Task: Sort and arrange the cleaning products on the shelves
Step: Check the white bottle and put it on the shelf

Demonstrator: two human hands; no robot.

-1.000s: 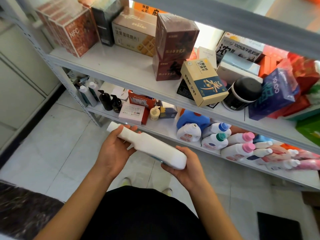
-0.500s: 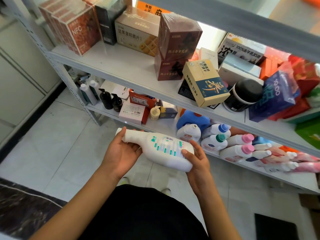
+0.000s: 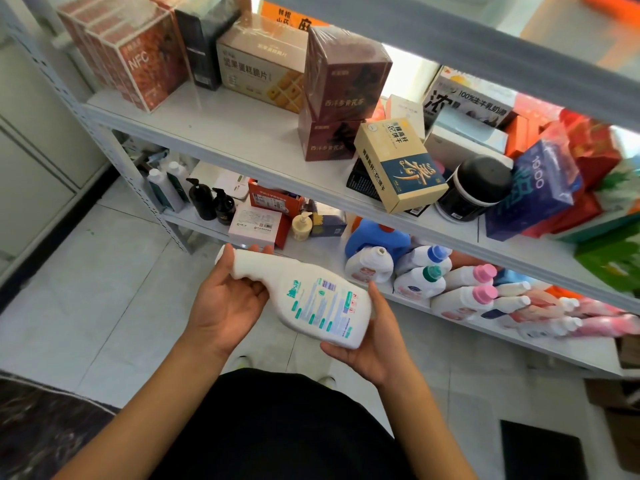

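Bottle (image 3: 311, 299) of white cleaner lies sideways in my two grips before the lower shelf (image 3: 519, 337): left hand (image 3: 225, 303) curled round its neck, right hand (image 3: 372, 344) clasped round its base, label up.

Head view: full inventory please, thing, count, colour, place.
white bottle: 1, white, printed label up, lying across both hands
pump bottles: 2, black, lower shelf, left
blue jug: 1, blue, lower shelf, middle
pink-capped bottles: 2, white, lying on lower shelf
NFC boxes: several, red, middle shelf, left
black tub: 1, black, middle shelf, right
left hand: holds bottle neck
right hand: cradles bottle base
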